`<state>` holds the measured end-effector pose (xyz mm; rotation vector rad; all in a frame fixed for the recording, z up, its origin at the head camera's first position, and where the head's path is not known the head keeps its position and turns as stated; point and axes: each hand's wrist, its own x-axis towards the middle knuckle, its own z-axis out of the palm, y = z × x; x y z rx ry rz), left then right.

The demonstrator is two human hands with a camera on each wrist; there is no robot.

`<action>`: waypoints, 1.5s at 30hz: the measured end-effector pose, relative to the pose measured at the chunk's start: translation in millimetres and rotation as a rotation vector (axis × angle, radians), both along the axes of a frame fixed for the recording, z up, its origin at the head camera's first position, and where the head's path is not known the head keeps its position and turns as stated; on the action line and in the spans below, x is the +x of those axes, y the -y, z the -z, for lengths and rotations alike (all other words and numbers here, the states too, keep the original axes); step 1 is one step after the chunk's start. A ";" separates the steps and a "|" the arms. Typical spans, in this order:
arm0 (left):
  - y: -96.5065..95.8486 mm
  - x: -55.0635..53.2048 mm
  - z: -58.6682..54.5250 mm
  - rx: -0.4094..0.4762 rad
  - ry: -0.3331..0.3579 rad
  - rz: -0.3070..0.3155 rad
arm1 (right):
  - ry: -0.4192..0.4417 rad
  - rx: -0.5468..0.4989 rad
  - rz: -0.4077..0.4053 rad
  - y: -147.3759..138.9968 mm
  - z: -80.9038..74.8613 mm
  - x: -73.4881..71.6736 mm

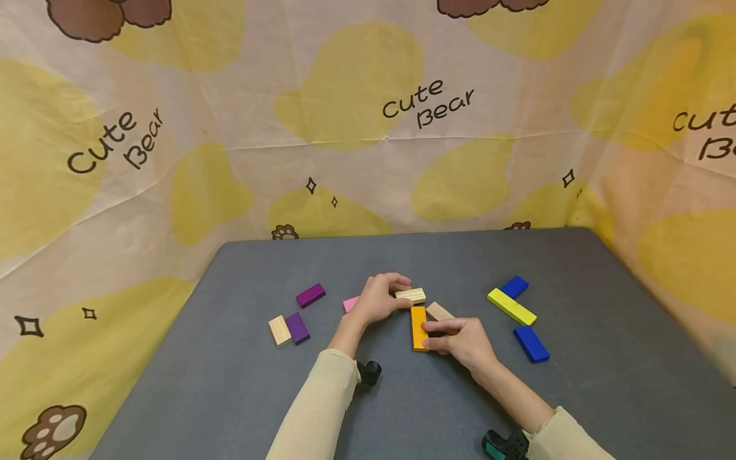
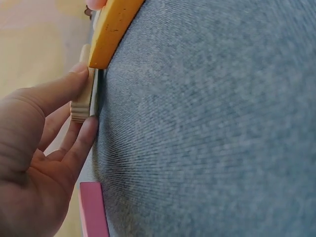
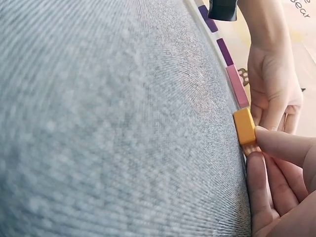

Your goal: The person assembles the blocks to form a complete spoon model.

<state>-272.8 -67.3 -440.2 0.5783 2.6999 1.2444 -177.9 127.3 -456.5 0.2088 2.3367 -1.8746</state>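
Note:
My left hand pinches a plain wooden block between thumb and fingers, the thumb on its near side. In the left wrist view the block's layered end shows between the fingertips. My right hand pinches an orange block by its right side, with thumb and fingertips. The orange block points away from me, its far end right at the wooden block's near side. Another plain wooden block lies slanted just beyond the right fingers. A pink block is partly hidden behind the left hand.
On the grey table, two purple blocks and a wooden block lie at the left. To the right are a yellow block and two blue blocks. A printed cloth hangs behind the table.

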 end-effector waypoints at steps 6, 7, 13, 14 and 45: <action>0.6 0.9 2.8 -0.014 0.000 0.010 | -0.003 0.000 -0.002 0.8 0.7 -0.4; 0.6 0.9 3.3 -0.017 0.002 0.016 | -0.004 -0.001 -0.003 0.9 0.8 -0.5; -0.8 1.1 2.8 -0.003 0.030 0.084 | -0.004 -0.011 -0.007 -0.1 1.5 -0.8; -1.3 1.6 2.1 0.005 0.034 0.092 | -0.003 -0.012 -0.007 -0.4 1.6 -0.9; -3.6 4.1 4.2 0.007 0.035 0.118 | -0.003 -0.032 -0.017 -1.8 4.1 -0.5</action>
